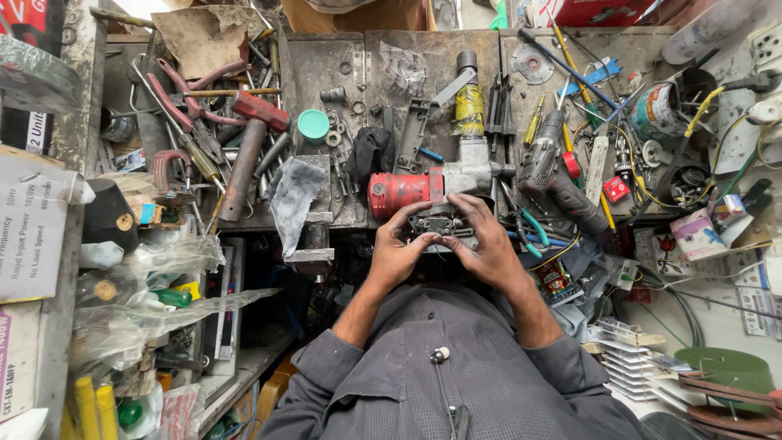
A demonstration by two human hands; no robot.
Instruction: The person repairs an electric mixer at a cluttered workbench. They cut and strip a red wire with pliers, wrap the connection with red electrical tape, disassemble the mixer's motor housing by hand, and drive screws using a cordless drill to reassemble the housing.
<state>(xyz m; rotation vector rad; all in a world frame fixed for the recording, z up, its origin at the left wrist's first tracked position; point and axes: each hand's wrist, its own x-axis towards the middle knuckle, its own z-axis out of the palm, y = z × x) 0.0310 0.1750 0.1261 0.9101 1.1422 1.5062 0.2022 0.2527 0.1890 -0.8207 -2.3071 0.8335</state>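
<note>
Both hands brought together low at centre of head view, over near edge of cluttered metal counter [326, 73]. Left hand [397, 253] and right hand [489, 248] cupped from opposite sides around small dark metal-and-plastic part [436, 222], thumbs on top, fingertips meeting across it; grip of each pressed onto part, none spread. Held close to body and above counter edge, probably for steadiness and clear line of sight during fine finger work. Directly behind part: red-bodied power tool with grey metal gear housing [428, 186], laid on its side, red end to left, apparently touching part or hidden behind it; cannot tell which. Grey cordless drill [554, 175] just right of it. Grey rag [293, 200] draped left. Teal round lid [313, 125] farther back, well apart from hands.
</note>
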